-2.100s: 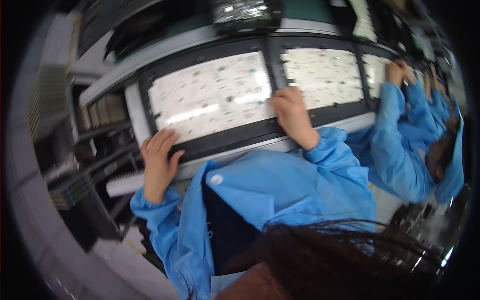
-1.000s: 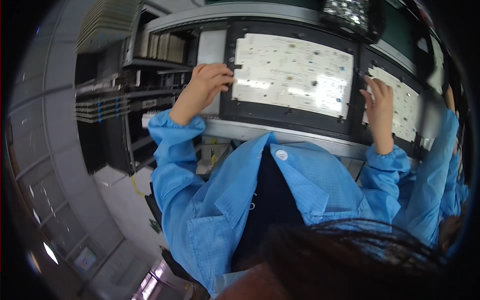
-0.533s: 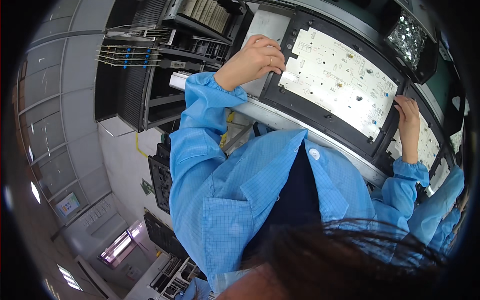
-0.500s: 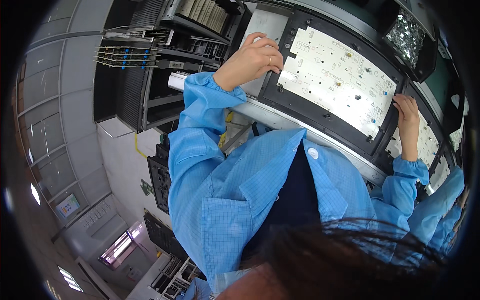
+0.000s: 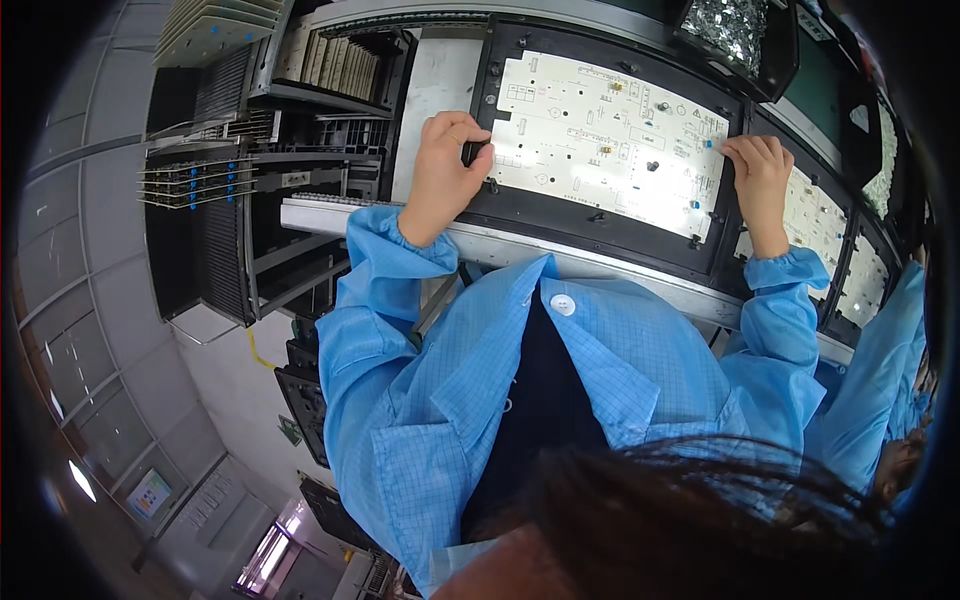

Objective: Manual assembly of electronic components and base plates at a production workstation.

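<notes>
A white printed circuit board (image 5: 610, 145) with a few small components lies in a black frame (image 5: 560, 206) in front of me. My left hand (image 5: 442, 172) is at the frame's left side, thumb and forefinger bent toward each other at the board's left edge. At the opposite end, my right hand (image 5: 762, 180) has its fingertips pinched together at the board's right edge, beside a small blue component (image 5: 708, 144). Exactly how the fingertips meet the board is too small to see.
A metal rail (image 5: 640, 278) runs along the near side of the frame. Further right stand more framed boards (image 5: 815, 222). Racks with upright boards (image 5: 335, 70) are at the left, and a black bin of shiny material (image 5: 728, 35) sits beyond the frame. Another person's blue sleeve (image 5: 880, 350) shows at right.
Both hands have shifted from the frame's left and right rims to the board's ends, and their fingers are more bent. The whole view has swung, so the frame appears further left.
</notes>
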Tool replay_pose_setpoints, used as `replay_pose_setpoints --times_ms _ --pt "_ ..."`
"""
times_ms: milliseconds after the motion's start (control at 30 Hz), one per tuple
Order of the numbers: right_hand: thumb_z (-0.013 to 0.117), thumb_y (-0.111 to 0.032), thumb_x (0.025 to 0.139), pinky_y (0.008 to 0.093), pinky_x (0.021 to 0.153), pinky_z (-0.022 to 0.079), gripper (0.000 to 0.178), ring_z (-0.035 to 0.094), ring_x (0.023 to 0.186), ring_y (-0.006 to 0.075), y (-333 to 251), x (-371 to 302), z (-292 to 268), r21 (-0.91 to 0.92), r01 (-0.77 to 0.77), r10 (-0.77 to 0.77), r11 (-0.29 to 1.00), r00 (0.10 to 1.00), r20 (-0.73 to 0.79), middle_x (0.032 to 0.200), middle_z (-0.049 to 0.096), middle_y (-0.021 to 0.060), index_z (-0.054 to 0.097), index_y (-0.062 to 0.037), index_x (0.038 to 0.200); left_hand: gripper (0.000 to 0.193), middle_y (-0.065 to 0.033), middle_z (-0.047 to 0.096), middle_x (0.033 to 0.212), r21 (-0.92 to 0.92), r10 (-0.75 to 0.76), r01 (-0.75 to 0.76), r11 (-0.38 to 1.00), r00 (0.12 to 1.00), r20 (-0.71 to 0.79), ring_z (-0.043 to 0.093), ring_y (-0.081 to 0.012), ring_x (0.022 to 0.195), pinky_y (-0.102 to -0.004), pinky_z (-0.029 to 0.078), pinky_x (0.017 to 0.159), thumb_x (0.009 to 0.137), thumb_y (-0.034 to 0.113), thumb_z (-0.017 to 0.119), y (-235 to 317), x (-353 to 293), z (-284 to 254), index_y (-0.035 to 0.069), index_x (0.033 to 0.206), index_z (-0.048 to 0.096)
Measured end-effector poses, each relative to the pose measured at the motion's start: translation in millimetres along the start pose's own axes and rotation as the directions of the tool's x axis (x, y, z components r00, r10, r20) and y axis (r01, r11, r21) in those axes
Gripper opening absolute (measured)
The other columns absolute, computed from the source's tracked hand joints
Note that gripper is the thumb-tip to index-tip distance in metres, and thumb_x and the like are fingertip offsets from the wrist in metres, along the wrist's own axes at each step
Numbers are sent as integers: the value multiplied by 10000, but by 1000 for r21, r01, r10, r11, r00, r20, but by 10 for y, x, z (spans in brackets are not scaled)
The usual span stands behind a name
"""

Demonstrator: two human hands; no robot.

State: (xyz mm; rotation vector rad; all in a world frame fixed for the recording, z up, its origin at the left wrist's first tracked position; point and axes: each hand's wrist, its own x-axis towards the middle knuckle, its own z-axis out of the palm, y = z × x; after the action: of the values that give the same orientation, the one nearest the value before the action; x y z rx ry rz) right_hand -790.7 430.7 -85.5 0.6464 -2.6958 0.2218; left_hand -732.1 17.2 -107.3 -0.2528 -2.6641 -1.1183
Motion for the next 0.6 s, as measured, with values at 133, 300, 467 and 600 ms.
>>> replay_pose_setpoints --times_ms 133,300,467,600 --pt "707 -179 825 383 776 431 196 577 881 259 166 108 16 2 -66 66 998 997 -37 871 660 49 729 -100 1003 151 -97 621 985 -70 39 -38 997 999 12 573 -277 959 -348 468 849 748 -10 716 20 -13 11 29 890 685" --pt "704 -158 825 377 742 449 154 563 821 293 327 301 153 65 -118 115 991 993 40 845 637 117 728 -23 897 171 -105 607 1050 -13 140 -139 990 985 99 491 -315 1053 -383 444 891 770 60 726 94 115 -162 22 934 705" --pt "744 -232 800 403 650 460 213 585 719 287 37 313 104 57 -300 298 952 954 47 687 629 92 731 -23 760 260 -138 587 1058 63 139 -138 988 990 -15 483 -333 1060 -397 435 910 800 147 725 -157 438 -88 64 1045 702" --pt "727 -236 813 404 666 463 214 587 744 297 -84 388 37 -156 -222 233 963 971 59 747 634 103 727 -23 837 266 -109 607 1029 170 161 -149 974 985 -64 528 -312 999 -379 450 886 798 218 756 -264 707 151 76 1019 715"
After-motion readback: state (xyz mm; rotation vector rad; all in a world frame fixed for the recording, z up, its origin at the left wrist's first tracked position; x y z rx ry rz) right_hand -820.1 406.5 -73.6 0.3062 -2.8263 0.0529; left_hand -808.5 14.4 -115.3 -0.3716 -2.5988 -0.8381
